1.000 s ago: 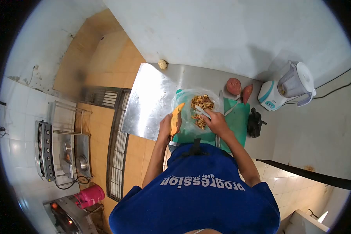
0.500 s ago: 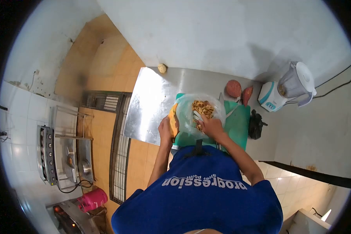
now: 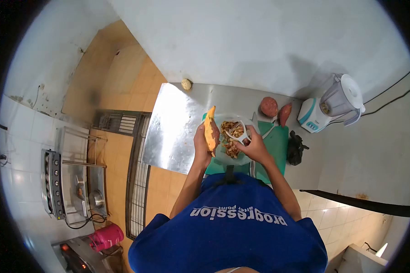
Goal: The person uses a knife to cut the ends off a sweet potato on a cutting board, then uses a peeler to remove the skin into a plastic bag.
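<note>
In my left hand [image 3: 200, 142] is a partly peeled sweet potato [image 3: 208, 129], held upright with its orange flesh showing and reddish skin left on the right side. My right hand [image 3: 256, 148] grips a white Y-shaped peeler [image 3: 243, 135], just right of the sweet potato and apart from it. Beneath both hands, brown and yellowish peelings [image 3: 231, 149] lie in a clear plastic bag [image 3: 239, 160]. The bag rests on a green cutting board [image 3: 275, 152].
Two unpeeled sweet potatoes [image 3: 269, 107] sit behind the board, beside a thin pale utensil [image 3: 269, 132]. A black plastic bag [image 3: 296, 148] and a blender [image 3: 335, 102] stand at right. A pale round lump [image 3: 186, 84] lies at the steel table's [image 3: 168, 123] back left corner.
My left hand has lifted the sweet potato up and to the right, turning it. My right hand has drawn back from the peelings, and the peeler now shows clearly.
</note>
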Motion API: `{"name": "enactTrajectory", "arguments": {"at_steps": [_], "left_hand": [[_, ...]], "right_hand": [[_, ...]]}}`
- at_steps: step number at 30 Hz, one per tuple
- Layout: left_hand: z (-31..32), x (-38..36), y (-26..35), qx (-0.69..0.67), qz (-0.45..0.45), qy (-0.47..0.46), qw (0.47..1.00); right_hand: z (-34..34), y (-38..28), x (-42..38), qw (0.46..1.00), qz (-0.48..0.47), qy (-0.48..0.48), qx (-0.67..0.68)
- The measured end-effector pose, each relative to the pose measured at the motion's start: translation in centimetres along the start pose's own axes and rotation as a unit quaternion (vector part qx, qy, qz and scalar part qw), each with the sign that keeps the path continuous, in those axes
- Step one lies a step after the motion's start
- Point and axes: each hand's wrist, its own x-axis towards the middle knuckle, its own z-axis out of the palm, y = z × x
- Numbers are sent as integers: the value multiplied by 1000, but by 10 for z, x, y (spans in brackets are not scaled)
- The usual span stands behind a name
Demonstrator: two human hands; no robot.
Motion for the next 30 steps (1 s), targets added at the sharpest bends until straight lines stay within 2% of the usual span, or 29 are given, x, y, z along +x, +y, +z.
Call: {"name": "enactTrajectory", "arguments": {"at_steps": [1, 2, 3, 5, 9, 11, 13, 15, 16, 20, 22, 26, 29, 30], "left_hand": [[2, 2, -3, -1, 5, -39, 999], [5, 7, -9, 8, 15, -9, 1000], [7, 8, -8, 8, 14, -12, 1000], [12, 10, -7, 4, 11, -60, 998], [15, 18, -17, 8, 36, -88, 995], [26, 12, -13, 75, 69, -22, 995], [33, 9, -14, 62, 82, -9, 995], [35, 10, -18, 62, 71, -11, 995], [36, 8, -18, 64, 66, -4, 996], [30, 13, -30, 81, 78, -10, 994], [31, 13, -32, 72, 78, -6, 994], [38, 5, -27, 56, 58, -11, 997], [32, 6, -27, 69, 72, -3, 995], [33, 5, -25, 60, 70, -2, 996]], "right_hand": [[2, 2, -3, 995, -20, 47, 86], [3, 16, -2, 995, -64, 42, 61], [-1, 6, -5, 995, -64, 44, 59], [-13, -27, -12, 998, 21, -5, 52], [-14, -35, -14, 998, 23, -58, 26], [-5, -23, -10, 995, -72, -54, -31], [2, -21, -6, 993, -90, -44, -66], [2, -21, -3, 983, -54, -70, -158], [-1, -28, -3, 984, -35, -98, -144], [2, -21, -2, 977, -71, -79, -183], [3, -26, -3, 994, -45, -48, -93], [-2, -27, -3, 994, -4, -57, -95], [4, -31, 0, 993, -9, -63, -97], [6, -28, -1, 993, -38, -45, -103]]}}
